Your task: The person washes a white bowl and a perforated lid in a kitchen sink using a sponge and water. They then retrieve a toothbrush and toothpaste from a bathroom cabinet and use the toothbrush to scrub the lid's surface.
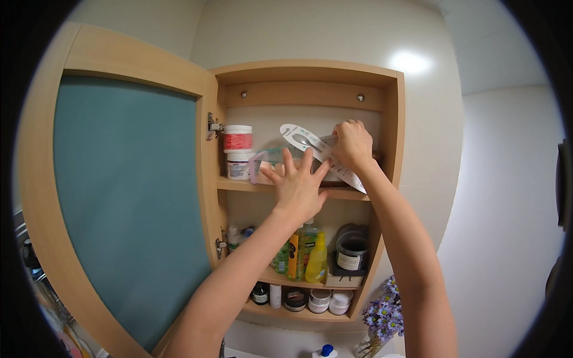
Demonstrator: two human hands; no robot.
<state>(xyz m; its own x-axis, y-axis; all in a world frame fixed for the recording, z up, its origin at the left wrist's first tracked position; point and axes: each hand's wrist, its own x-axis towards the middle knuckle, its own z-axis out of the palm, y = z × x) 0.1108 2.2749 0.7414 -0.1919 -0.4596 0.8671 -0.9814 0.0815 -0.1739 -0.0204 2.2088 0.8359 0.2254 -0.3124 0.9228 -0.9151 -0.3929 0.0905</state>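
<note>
My left hand (pixel 299 185) is spread in front of the upper shelf of a wooden wall cabinet (pixel 399 129). Its fingertips overlap a clear plastic box (pixel 268 161); whether they touch it I cannot tell. My right hand (pixel 354 143) is curled around a long white package (pixel 304 139) with a rounded, hang-hole end, which slants down to the right across the shelf. Something grey near the right fingers is mostly hidden. Left of the box, a white jar with a red label (pixel 238 139) stands on another white jar (pixel 237 168).
The cabinet door (pixel 130 201) stands open on the left. Below are a yellow bottle (pixel 317 262), a green bottle (pixel 281 259), a black jar (pixel 350 253) and a bottom row of small jars (pixel 319 300). Purple flowers (pixel 384 313) in a vase stand at lower right, near a blue-capped container (pixel 327 350).
</note>
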